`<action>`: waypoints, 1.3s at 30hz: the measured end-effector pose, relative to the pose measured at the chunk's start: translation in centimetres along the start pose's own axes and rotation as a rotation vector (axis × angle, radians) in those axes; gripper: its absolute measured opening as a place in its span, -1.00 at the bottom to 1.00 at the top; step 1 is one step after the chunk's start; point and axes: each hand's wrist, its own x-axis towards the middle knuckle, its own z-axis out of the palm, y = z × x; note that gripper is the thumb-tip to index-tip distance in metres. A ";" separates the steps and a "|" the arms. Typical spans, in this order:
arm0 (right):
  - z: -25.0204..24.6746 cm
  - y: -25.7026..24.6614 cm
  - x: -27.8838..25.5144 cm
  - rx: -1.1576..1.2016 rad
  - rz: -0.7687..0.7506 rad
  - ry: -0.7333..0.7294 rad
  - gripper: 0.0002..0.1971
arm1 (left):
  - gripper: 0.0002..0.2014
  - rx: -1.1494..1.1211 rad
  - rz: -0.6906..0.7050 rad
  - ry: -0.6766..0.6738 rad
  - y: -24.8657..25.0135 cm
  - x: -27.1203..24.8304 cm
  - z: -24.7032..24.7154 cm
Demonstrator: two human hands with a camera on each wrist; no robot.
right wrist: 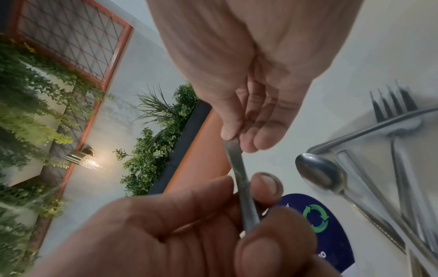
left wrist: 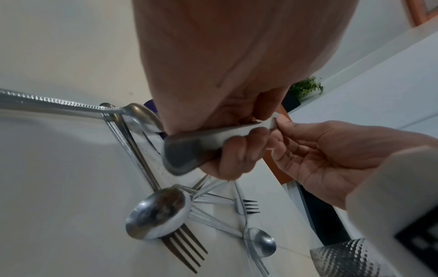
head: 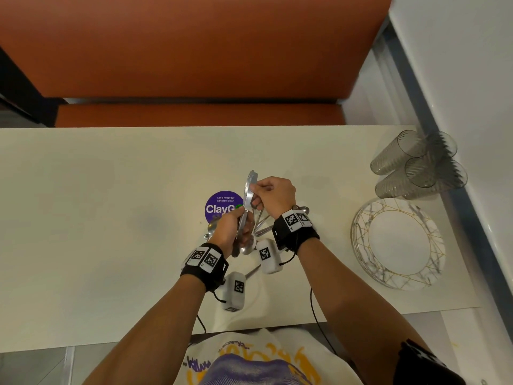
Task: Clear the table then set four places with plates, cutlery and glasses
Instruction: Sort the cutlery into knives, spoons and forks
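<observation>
- A knife [head: 245, 207] is gripped in the left hand [head: 231, 227], fingers curled round its handle, blade held up off the table [head: 83, 204].
- The same knife [left wrist: 213, 138] is pinched near its tip by the right hand [head: 273, 194], thumb against fingers [right wrist: 263, 135]; the other fingers are loosely curled.
- The knife is shiny steel, flat and long, with a toothed edge seen in the head view.
- Right below both hands, a loose pile of steel cutlery is spread on the table: a big round spoon [left wrist: 157, 211] resting over a fork [left wrist: 184, 247], a small spoon [left wrist: 260, 241], and another fork [left wrist: 249, 207] with crossed handles.
- A round purple sticker [head: 219, 204] is partly hidden behind the left hand.
- To the right of the right hand, well apart, a stack of marbled plates [head: 399, 243] with gold lines is seen.
- Beyond the plates, four ribbed clear glasses [head: 419, 165] are clustered at the table's far right corner.
- Past the hands, across the table, an orange bench [head: 194, 51] is seen.
</observation>
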 end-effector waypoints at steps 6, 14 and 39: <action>0.0 0.2 -0.2 -0.030 -0.008 -0.006 -0.86 | -0.53 0.046 0.003 -0.007 0.2 -0.4 -0.1; -1.3 -0.4 0.5 -0.246 -0.110 -0.174 -0.74 | -0.53 0.102 -0.039 -0.046 -0.4 0.0 -0.7; 2.2 1.4 7.2 -0.086 0.149 0.063 -0.86 | -0.89 1.187 0.703 0.452 7.0 6.1 -12.0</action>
